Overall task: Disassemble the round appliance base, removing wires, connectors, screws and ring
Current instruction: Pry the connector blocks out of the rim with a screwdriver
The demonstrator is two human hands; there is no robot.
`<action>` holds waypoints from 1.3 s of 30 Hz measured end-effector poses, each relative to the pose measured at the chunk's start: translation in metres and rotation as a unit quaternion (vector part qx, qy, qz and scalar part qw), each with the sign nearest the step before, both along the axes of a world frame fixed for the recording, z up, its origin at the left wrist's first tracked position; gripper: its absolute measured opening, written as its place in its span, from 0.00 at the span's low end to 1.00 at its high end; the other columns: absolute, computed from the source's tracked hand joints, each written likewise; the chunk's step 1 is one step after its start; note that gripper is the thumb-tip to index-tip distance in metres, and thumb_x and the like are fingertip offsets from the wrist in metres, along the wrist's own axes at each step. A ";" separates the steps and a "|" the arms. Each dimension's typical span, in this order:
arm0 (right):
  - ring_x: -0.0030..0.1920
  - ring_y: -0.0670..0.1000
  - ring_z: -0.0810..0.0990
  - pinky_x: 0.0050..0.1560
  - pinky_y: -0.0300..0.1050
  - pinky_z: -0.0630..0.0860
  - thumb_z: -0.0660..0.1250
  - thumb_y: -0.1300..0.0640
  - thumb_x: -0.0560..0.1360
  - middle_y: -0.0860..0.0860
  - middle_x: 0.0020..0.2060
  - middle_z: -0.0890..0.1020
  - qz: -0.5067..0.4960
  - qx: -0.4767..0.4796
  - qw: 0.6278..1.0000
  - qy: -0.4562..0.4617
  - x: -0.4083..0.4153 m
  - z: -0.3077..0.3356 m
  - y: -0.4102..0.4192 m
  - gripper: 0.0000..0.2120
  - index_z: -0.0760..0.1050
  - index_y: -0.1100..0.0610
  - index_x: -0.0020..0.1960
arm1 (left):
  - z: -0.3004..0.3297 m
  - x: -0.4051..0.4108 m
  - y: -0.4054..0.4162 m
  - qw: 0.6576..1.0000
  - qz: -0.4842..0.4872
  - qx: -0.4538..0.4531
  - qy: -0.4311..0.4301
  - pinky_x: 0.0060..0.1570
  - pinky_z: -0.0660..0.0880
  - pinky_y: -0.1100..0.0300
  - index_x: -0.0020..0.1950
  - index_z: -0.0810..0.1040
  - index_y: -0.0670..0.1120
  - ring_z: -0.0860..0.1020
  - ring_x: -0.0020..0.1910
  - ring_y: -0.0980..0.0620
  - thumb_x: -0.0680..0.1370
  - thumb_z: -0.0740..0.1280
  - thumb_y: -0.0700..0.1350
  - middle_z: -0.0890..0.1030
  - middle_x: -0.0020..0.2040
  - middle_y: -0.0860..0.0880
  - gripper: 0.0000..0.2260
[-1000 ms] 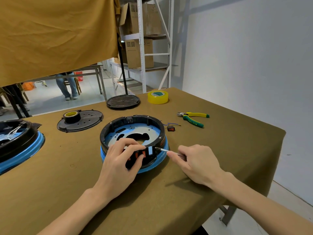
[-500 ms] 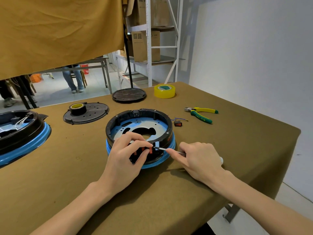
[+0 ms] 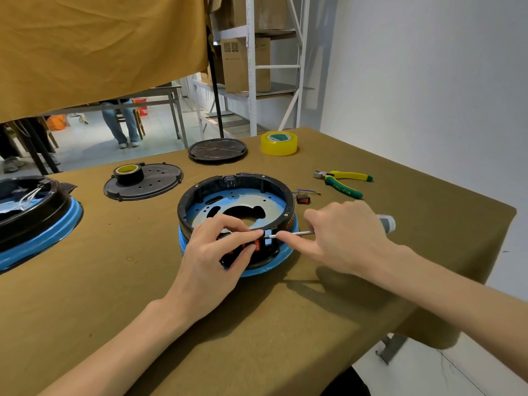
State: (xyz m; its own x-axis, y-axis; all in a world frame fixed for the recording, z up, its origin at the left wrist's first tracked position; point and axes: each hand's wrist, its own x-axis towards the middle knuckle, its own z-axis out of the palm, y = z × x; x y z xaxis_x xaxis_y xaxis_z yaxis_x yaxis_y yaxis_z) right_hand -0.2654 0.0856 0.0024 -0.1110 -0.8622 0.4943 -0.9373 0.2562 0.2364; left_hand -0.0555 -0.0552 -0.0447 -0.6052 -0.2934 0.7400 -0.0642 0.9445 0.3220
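1. The round base (image 3: 237, 221) is set on the cloth-covered table (image 3: 257, 324), near its middle and close to the person, so both hands can reach it
2. The near wall of the base is held by the left hand (image 3: 211, 261); its fingers are curled over the rim and its thumb is pressed against the small red parts (image 3: 257, 244), most likely so the base is kept from sliding
3. A screwdriver (image 3: 294, 233) is gripped in the right hand (image 3: 345, 238), with the fingers wrapped round the handle and one finger laid along the thin metal shaft to steady it
4. The tip is pointed sideways at a small pale tab (image 3: 268, 237) on the wall, probably so a connector can be pried loose
5. The pliers (image 3: 343, 181) and a small loose switch (image 3: 303, 199) are left behind the base, within reach
6. The exact spot touched by the tip cannot be made out, and the parts under the left fingers are hidden
7. Another base (image 3: 34, 218) at the left is cut off by the edge
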 end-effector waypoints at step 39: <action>0.36 0.48 0.81 0.29 0.40 0.70 0.35 0.21 0.68 0.45 0.36 0.84 0.185 0.121 0.973 0.071 -0.020 0.051 -0.045 0.45 0.84 0.44 0.53 | 0.003 0.003 -0.007 1.000 -0.020 -0.002 0.021 0.55 0.78 0.56 0.59 0.83 0.52 0.77 0.55 0.58 0.78 0.69 0.50 0.81 0.54 0.54 0.11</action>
